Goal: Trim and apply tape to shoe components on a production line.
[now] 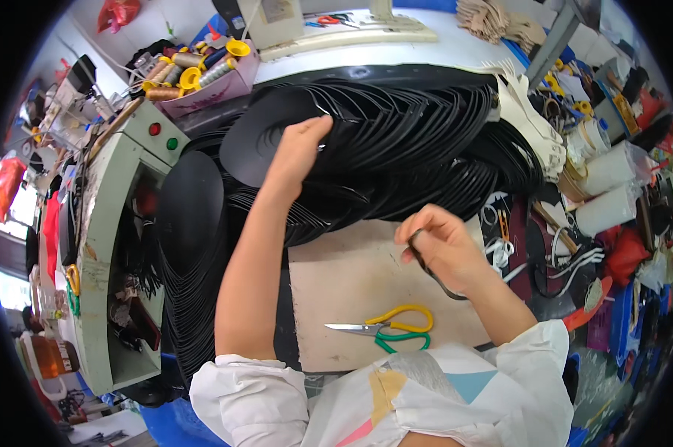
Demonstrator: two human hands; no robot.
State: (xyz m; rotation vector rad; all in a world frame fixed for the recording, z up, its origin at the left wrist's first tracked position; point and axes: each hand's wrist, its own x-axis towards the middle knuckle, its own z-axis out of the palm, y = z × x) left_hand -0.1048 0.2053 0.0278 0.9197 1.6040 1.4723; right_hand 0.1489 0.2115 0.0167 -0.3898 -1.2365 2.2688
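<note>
Toward eleven o'clock, the left hand (297, 155) touched fanned black oval pieces (403, 123), its fingers' grip impossible to tell, while near four o'clock the right hand (444, 249) pinched a slim dark strip (430, 273) between its fingers, yellow-and-green-handled scissors (377, 326) lying at five.

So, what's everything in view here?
Board: one, beige, centre
Scissors: one pair, yellow and green handles, on the board
Sheets: many, black, stacked behind and left of the board
Box: one, pink, upper left
Spools: several, mixed colours, in the box
Buttons: two, red and green, left side
Rolls: at least two, white, right
Strip: one, dark, in the right grip
Clutter: uncountable, mixed, both sides
Left grip: one, bare, on black sheets
Right grip: one, bare, over the board
</note>
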